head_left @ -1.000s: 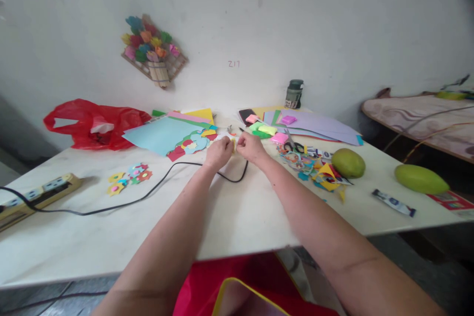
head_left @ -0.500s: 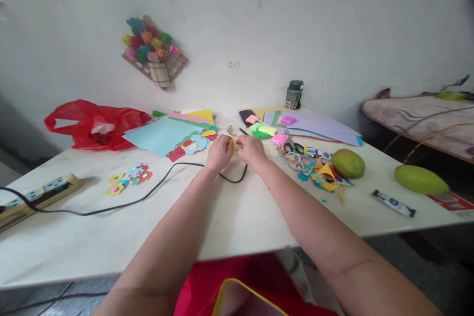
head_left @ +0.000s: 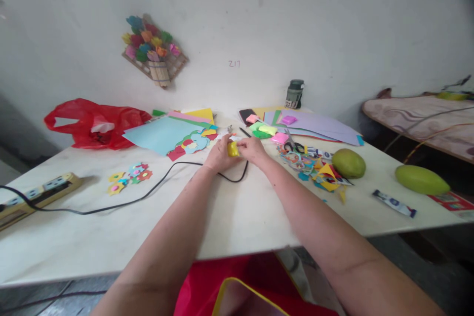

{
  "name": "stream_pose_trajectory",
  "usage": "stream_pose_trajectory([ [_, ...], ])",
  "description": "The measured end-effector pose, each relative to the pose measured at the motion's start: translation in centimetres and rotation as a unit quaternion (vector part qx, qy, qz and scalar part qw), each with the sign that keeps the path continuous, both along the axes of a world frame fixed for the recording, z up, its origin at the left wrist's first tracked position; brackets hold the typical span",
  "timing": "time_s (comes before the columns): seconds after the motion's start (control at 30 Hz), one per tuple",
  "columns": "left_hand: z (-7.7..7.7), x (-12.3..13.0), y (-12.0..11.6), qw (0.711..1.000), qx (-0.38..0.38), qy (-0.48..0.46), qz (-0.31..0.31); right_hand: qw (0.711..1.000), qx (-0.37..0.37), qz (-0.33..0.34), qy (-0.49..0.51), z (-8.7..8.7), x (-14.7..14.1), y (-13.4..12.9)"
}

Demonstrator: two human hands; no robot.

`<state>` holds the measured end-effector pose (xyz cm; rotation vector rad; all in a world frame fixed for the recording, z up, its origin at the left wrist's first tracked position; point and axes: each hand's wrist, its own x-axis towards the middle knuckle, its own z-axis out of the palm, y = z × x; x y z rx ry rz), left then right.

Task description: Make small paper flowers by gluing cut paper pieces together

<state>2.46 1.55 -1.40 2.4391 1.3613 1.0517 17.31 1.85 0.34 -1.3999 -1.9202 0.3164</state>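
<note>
Out over the middle of the table, my left hand [head_left: 219, 155] and my right hand [head_left: 253, 150] meet at a small shiny yellow packet of modelling clay [head_left: 233, 149]. My left fingers curl round its left side, while my right fingers pinch its right edge. Just beyond the hands lie white scraps and a black pen [head_left: 244, 132]. To their right are similar packets: a pink one [head_left: 280, 138] and a green one [head_left: 261, 135]. Cut paper shapes [head_left: 188, 146] lie to the left, and paper flowers [head_left: 136, 172] sit nearer me.
A black cable [head_left: 148, 191] runs from the power strip [head_left: 40, 196] to below my hands. On the right are scissors [head_left: 294, 146], paper scraps [head_left: 326, 176], green fruit [head_left: 348, 163] and a glue tube [head_left: 394, 203]. A red plastic bag [head_left: 92, 131] stands at the back left.
The yellow packet shows more fully between my hands now. My left hand has turned and opened round it a little; my right hand still pinches it.
</note>
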Motion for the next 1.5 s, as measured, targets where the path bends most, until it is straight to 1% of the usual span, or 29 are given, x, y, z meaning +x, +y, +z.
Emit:
stream_pose_trajectory([
  [0.07, 0.0, 0.0, 0.2, 0.998, 0.001, 0.045, 0.035, 1.0, -0.001, 0.006, 0.007, 0.0, -0.1, 0.0],
  [0.17, 0.1, 0.0, 0.3, 0.996, -0.006, 0.084, 0.041, 1.0, -0.012, 0.01, 0.015, 0.0, 0.1, 0.0],
  [0.43, 0.7, 0.1, 0.1, 0.996, 0.012, 0.078, 0.045, 1.0, -0.004, 0.004, 0.0, -0.1, 0.4, 0.4],
  [0.5, 0.8, 0.1, 0.0, 0.995, 0.005, 0.076, 0.057, 1.0, -0.008, 0.011, 0.001, 0.0, 0.4, 0.3],
  [0.57, 0.9, 0.0, 0.0, 0.996, -0.003, 0.069, 0.055, 0.999, -0.017, 0.026, 0.014, 0.1, 0.5, 0.1],
  [0.73, 0.9, -0.2, -0.2, 0.997, -0.02, 0.068, 0.02, 0.993, -0.086, 0.06, 0.058, 0.4, 0.9, -0.5],
  [0.83, 0.8, -0.3, -0.2, 0.997, -0.008, 0.076, 0.014, 0.987, -0.126, 0.069, 0.066, 0.8, 1.2, -0.9],
  [0.9, 0.6, -0.3, -0.1, 0.996, 0.006, 0.087, 0.017, 0.978, -0.165, 0.092, 0.088, 1.1, 1.5, -1.2],
  [1.0, 0.4, -0.2, 0.0, 0.994, 0.016, 0.1, 0.031, 0.956, -0.222, 0.131, 0.138, 1.5, 1.8, -1.5],
  [1.07, 0.3, -0.1, 0.1, 0.994, 0.026, 0.102, 0.029, 0.95, -0.237, 0.131, 0.155, 1.6, 1.9, -1.5],
  [1.17, 0.2, 0.2, 0.1, 0.993, 0.049, 0.108, 0.015, 0.953, -0.235, 0.105, 0.16, 1.5, 1.7, -1.5],
  [1.27, 0.1, 0.3, 0.2, 0.99, 0.064, 0.123, 0.013, 0.956, -0.229, 0.096, 0.158, 1.2, 1.6, -1.2],
  [1.4, -0.1, 0.3, 0.2, 0.986, 0.065, 0.151, 0.026, 0.963, -0.21, 0.093, 0.139, 0.7, 1.6, -0.7],
  [1.5, 0.1, 0.5, -0.1, 0.983, 0.06, 0.166, 0.05, 0.965, -0.198, 0.08, 0.152, 0.4, 1.7, -0.5],
])
